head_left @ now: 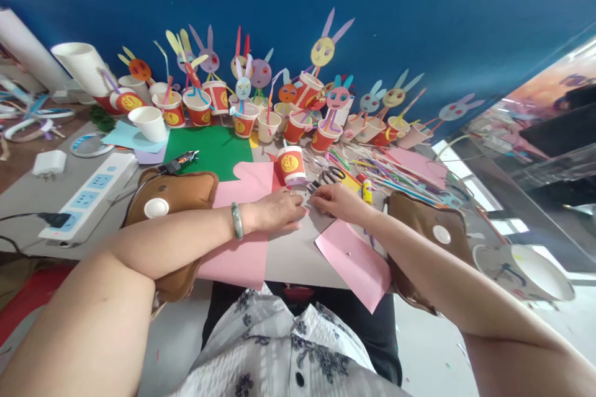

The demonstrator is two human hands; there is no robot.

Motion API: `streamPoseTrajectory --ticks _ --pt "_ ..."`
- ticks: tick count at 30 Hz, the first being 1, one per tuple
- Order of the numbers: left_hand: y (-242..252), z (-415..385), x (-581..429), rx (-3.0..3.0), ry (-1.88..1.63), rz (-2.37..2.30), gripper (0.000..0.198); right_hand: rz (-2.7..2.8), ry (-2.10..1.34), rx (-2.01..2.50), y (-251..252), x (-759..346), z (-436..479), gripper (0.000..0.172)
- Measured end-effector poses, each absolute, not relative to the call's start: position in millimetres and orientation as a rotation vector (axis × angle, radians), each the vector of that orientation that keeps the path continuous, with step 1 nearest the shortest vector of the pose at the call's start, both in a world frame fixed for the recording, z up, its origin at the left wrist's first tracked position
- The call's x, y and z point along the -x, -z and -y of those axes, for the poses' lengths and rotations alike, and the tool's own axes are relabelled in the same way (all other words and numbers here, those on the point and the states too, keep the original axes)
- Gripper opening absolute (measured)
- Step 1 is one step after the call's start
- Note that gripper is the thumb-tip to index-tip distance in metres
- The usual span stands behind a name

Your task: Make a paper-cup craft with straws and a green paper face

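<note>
Notably, red-and-white paper cup [291, 165] sits just beyond left hand [279, 209], inward of bench [293, 260] front edge; knuckle nudge could upset it. Right hand [336, 200] likewise: fingers part-curled, any hold hidden, can't tell.

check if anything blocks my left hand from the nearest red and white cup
Nothing visible does: the red and white cup stands just beyond the left hand. The black scissors lie to the cup's right, outside that path.

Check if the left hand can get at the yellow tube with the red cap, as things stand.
Probably not straight across: the right hand lies between the left hand and the yellow tube. Going over or around it might work; nothing appears to lie on top of the tube.
</note>
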State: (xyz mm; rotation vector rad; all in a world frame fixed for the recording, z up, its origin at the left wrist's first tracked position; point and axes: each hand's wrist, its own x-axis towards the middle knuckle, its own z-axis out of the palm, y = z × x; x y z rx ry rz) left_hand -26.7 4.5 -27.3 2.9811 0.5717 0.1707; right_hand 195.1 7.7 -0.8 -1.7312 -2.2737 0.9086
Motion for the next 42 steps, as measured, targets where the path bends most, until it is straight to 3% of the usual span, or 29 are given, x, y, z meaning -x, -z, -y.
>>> streamPoseTrajectory --ticks 9,17,29,39,42 --pt "25.8 -3.0 25.6 -2.981 -0.124 -0.582 0.027 2.412 -0.557 1.883 -15.2 -255.5 -3.0 0.021" --pt "31.6 -6.9 26.7 -2.918 -0.189 -0.555 0.034 2.683 -0.138 1.956 2.5 -254.5 17.7 0.035" --pt "33.4 -8.0 28.5 -2.922 -0.226 -0.537 0.035 2.607 -0.293 2.001 8.8 -252.0 2.3 0.033" --pt "26.0 -7.5 30.7 -2.948 -0.164 -0.521 0.036 2.42 -0.593 1.981 12.4 -255.0 -9.8 0.017" --pt "25.1 -7.6 31.2 -2.956 -0.16 -0.51 0.037 2.405 -0.612 1.965 14.2 -255.4 -10.4 0.019"
